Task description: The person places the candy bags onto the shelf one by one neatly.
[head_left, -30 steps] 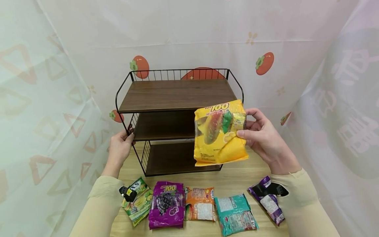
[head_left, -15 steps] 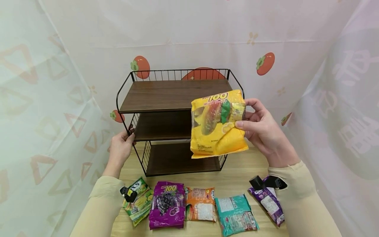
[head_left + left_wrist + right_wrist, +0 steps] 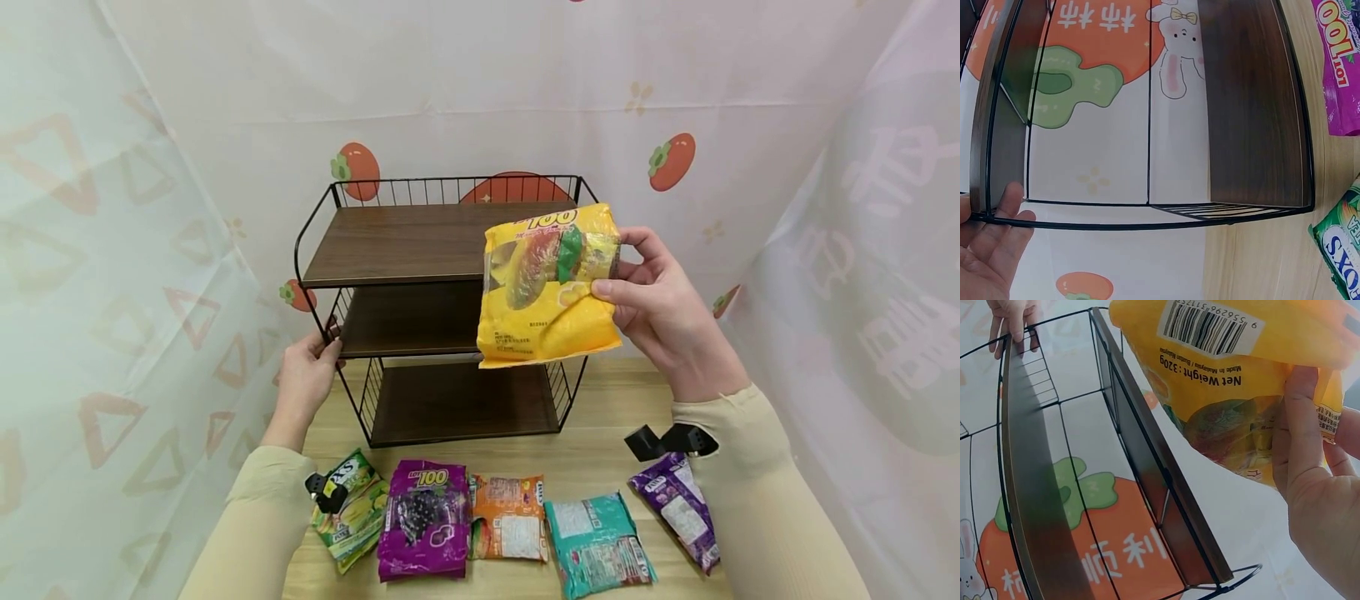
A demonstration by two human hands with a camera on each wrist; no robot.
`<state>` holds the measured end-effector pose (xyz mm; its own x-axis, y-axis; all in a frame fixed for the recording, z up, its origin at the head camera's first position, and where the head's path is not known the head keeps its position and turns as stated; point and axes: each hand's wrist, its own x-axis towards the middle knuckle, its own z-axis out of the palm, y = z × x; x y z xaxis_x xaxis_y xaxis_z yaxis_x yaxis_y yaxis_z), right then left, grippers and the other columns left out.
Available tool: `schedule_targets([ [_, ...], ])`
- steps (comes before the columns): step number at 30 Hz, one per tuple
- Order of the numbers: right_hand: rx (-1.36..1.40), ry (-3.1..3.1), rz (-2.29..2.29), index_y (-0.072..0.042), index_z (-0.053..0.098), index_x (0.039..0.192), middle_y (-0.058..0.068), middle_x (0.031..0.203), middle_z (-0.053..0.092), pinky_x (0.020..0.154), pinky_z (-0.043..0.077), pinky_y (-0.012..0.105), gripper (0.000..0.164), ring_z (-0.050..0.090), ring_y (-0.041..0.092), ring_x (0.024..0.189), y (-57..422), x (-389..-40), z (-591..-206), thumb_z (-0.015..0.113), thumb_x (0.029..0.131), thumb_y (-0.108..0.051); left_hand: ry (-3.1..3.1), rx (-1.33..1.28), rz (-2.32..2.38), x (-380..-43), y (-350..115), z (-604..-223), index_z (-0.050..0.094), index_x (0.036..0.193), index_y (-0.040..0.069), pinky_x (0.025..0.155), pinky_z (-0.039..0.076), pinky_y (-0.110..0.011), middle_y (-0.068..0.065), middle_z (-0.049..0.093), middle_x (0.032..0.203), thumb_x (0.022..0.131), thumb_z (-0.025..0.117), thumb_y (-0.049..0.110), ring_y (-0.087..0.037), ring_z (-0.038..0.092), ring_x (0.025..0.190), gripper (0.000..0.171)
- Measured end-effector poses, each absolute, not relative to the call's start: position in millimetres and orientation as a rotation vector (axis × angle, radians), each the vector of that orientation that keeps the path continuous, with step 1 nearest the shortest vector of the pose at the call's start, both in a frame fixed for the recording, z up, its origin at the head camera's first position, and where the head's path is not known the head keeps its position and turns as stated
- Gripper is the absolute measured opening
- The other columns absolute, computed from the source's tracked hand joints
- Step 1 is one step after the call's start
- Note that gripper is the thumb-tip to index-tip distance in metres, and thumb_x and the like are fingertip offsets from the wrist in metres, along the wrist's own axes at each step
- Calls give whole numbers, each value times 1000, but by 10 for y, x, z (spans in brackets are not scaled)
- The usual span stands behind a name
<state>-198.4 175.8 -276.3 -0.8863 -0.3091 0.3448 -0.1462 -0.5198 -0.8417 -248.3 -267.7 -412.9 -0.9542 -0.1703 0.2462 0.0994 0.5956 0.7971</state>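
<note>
My right hand pinches the right side of a yellow bag of mango candy, thumb on its front. The bag hangs in the air before the right part of a three-tier shelf rack, overlapping its top and middle boards. Its barcoded back faces the right wrist view, with my fingers against it. On the rack's left side my left hand grips the frame at the middle board's front corner. In the left wrist view those fingers sit around the black wire and the board edge.
In front of the rack, on the wooden table, lie a green bag, a purple grape candy bag, an orange bag, a teal bag and a dark purple bag. Printed cloth hangs behind and on both sides.
My right hand has raised the yellow bag from in front of the lower tiers to the height of the top board, moving slightly left. My left hand stays on the rack.
</note>
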Motion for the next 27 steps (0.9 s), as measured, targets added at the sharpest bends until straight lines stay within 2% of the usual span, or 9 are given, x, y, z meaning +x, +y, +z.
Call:
schedule_targets([
  [3, -677, 1472, -2588, -12, 50, 123, 19, 116, 62, 81, 60, 42, 43, 71, 29, 97, 1741, -2031, -2755, 55, 94, 20, -2530, 61, -1277, -2482, -2676, -4127, 62, 140, 5, 68, 43, -30, -23, 73, 114, 108, 51, 21, -37, 73, 98, 37],
  [6, -647, 1470, -2607, -11, 50, 123, 19, 116, 61, 81, 60, 43, 43, 71, 29, 97, 1723, -2084, -2752, 56, 93, 19, -2528, 66, -1264, -2477, -2674, -4126, 63, 139, 6, 75, 41, -34, -23, 74, 111, 108, 51, 21, -37, 72, 97, 37],
  [11, -609, 1423, -2644, -11, 49, 122, 20, 115, 59, 80, 61, 41, 44, 71, 29, 94, 1678, -2179, -2749, 57, 92, 20, -2525, 74, -1254, -2472, -2676, -4126, 64, 138, 7, 92, 33, -50, -23, 75, 107, 107, 52, 23, -39, 71, 101, 37],
  [15, -574, 1406, -2682, -11, 49, 122, 20, 115, 59, 77, 61, 38, 46, 72, 29, 93, 1635, -2246, -2731, 58, 91, 22, -2523, 67, -1265, -2476, -2678, -4128, 64, 138, 7, 99, 28, -60, -23, 75, 108, 108, 52, 24, -40, 70, 102, 37],
  [23, -445, 1475, -2710, -8, 51, 131, 19, 121, 60, 79, 60, 33, 48, 70, 27, 98, 1551, -2357, -2672, 63, 91, 17, -2522, 61, -1290, -2483, -2667, -4134, 61, 141, 6, 103, 25, -63, -24, 73, 113, 108, 51, 24, -41, 70, 104, 39],
  [27, -393, 1531, -2705, -7, 49, 138, 19, 125, 57, 78, 60, 29, 51, 69, 25, 99, 1512, -2392, -2650, 65, 93, 11, -2525, 62, -1268, -2484, -2660, -4141, 62, 140, 6, 104, 20, -67, -24, 74, 110, 108, 52, 23, -42, 69, 106, 38],
])
